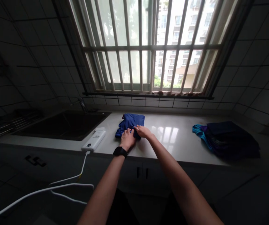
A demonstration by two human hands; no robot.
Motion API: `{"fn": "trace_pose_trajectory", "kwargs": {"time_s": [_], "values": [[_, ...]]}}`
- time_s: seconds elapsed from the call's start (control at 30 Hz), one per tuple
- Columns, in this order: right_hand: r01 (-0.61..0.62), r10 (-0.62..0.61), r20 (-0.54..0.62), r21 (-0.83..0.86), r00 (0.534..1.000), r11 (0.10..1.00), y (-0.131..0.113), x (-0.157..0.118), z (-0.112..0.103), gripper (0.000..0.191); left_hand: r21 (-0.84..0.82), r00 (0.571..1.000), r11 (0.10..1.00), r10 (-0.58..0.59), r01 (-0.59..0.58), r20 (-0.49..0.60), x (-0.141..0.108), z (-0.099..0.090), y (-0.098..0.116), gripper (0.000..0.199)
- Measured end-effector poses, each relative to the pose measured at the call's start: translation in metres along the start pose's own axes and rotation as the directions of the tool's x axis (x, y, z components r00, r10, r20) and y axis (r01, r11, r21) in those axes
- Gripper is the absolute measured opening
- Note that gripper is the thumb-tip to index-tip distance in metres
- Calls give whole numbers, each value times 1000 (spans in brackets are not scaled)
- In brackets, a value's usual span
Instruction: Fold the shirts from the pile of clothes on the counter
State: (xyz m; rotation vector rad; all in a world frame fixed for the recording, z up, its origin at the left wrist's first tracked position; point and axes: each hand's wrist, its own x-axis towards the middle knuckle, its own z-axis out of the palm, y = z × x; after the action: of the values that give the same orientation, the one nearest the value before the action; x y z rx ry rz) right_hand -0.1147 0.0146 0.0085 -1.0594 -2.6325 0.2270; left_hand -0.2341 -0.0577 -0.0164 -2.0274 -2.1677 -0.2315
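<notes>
A folded blue garment (132, 121) lies on the white countertop below the window, its left side uneven and bunched. My left hand (128, 139), with a black watch (120, 151) on the wrist, rests on the garment's near edge, fingers spread on the fabric. Just beside it, my right hand (143, 131) lies across the near right corner, its fingers stretched to the left on the cloth. The two hands' fingertips come close together. Both palms are turned away, and the thumbs are hard to make out.
A dark sink (78, 134) with a faucet (83, 105) is set into the counter (167, 150) at left. A white power bank (94, 141) with a white cable (84, 165) lies near the front edge. Dark folded clothes (230, 137) are piled at right. A barred window (148, 47) stands behind.
</notes>
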Motion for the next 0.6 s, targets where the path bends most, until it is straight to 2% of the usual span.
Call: {"fn": "trace_pose_trajectory", "kwargs": {"time_s": [0.13, 0.23, 0.33, 0.43, 0.5, 0.6], "values": [[-128, 132, -57, 68, 990, 990, 9, -59, -10, 38, 58, 998, 998, -34, 37, -52, -6, 6, 15, 59], [-225, 256, -160, 190, 953, 956, 21, -118, -7, 30, 49, 996, 996, -79, 81, -45, -9, 10, 21, 62], [-274, 322, -240, 214, 916, 938, 32, -165, 0, 23, 15, 994, 996, -82, 83, -66, -11, 13, 21, 63], [-288, 351, -347, 219, 870, 932, 36, -185, 6, 21, 17, 990, 998, -62, 64, -123, -13, 16, 20, 62], [-285, 354, -404, 222, 843, 932, 37, -186, 8, 21, 32, 986, 998, -51, 57, -157, -15, 17, 21, 61], [-288, 371, -427, 248, 824, 925, 37, -183, 9, 22, 25, 982, 998, -48, 53, -181, -16, 18, 22, 59]]}}
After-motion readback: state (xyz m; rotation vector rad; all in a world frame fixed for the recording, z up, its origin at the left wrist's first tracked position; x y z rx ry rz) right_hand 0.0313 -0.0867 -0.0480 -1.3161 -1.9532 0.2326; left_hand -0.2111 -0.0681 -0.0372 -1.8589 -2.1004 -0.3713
